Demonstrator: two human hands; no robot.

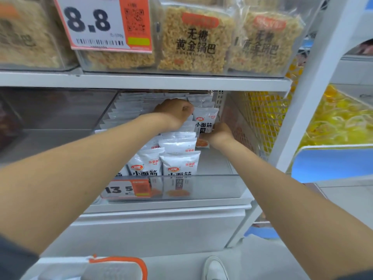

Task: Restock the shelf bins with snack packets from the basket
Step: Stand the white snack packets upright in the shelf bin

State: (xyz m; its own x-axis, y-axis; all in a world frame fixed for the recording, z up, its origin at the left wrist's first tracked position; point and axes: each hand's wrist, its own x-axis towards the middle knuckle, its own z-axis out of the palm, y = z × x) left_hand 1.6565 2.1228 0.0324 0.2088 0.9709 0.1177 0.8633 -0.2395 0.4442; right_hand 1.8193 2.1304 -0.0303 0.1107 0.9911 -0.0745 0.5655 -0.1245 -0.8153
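Item: snack packet, upright at the right end of the clear bin. Right hand: fingers grasp its lower edge, likely to seat it. Left hand: fingers curled at its top corner, pinching or only steadying, I cannot tell. Left of my fingers, packed rows crowd the slot; just right, mesh panel. Well below my fingers: basket
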